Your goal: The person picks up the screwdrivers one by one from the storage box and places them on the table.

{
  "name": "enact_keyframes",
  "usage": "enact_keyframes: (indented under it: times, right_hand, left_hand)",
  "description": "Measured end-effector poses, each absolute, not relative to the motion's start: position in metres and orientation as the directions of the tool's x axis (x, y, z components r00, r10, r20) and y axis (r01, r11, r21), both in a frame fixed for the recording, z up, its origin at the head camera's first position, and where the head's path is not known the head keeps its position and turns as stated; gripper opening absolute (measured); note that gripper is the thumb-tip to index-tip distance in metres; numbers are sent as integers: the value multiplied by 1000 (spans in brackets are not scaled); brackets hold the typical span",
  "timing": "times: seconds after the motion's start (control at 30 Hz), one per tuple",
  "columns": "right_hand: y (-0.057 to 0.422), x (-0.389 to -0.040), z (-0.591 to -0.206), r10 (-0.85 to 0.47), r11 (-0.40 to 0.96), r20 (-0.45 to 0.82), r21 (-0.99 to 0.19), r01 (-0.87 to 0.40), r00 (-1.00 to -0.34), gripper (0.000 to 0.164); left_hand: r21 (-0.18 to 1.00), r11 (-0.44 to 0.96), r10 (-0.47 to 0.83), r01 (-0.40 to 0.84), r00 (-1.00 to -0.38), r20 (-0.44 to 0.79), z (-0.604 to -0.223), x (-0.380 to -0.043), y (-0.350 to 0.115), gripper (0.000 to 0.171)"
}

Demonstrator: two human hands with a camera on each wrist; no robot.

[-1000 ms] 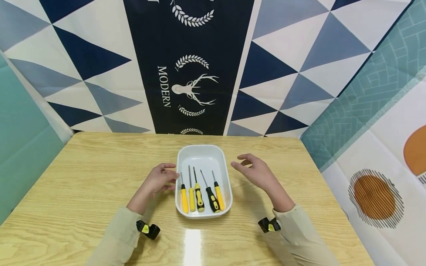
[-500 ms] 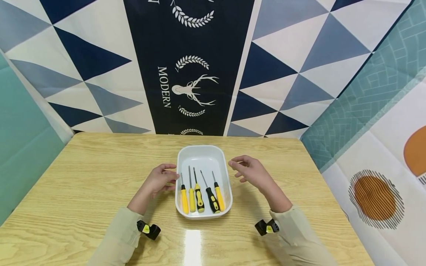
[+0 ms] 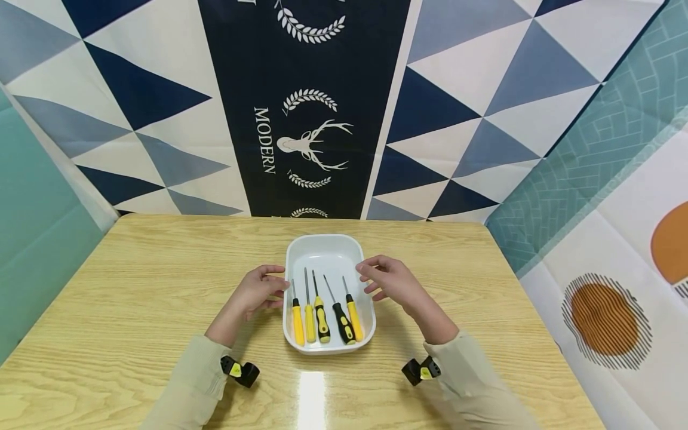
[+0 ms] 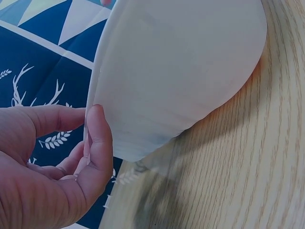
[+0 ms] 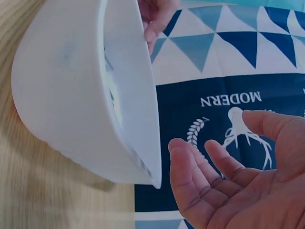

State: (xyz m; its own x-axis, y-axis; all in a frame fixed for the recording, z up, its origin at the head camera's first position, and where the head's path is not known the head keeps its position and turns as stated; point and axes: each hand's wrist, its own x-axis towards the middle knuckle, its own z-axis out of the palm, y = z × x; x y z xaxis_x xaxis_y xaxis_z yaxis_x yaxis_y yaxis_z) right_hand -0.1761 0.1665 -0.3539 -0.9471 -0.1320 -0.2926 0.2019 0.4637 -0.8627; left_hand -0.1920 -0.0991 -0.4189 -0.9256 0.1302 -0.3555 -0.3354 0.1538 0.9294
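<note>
A white rectangular plastic tray (image 3: 325, 248) rests on the table with several yellow and black screwdrivers (image 3: 322, 319) side by side in it, shafts pointing away from me. My left hand (image 3: 260, 291) pinches the tray's left rim; the left wrist view shows its thumb and fingers on both sides of the edge, against the outer wall (image 4: 181, 62). My right hand (image 3: 395, 280) overlaps the right rim in the head view. Its relaxed fingers hold nothing, and in the right wrist view they curve loosely, apart from the tray (image 5: 57, 95).
The wooden table (image 3: 161, 286) reaches back to a wall cloth (image 3: 306, 131) with triangles and a deer print. Printed sheets (image 3: 607, 322) hang along the right side. Each wrist wears a small black camera (image 3: 240, 371).
My right hand has moved left, from beside the tray to over its right rim. My left hand and the screwdrivers have stayed where they were.
</note>
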Motion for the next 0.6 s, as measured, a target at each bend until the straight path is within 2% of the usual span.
enact_keyframes:
  times: [0.37, 0.6]
  right_hand:
    - [152, -171, -363, -149, 437, -351, -862, 257, -924, 35]
    - [148, -170, -367, -161, 438, -361, -860, 261, -919, 36]
  left_hand:
    - [929, 149, 141, -338, -923, -358, -418, -191, -100, 45]
    - [931, 144, 143, -336, -924, -355, -418, -191, -99, 45]
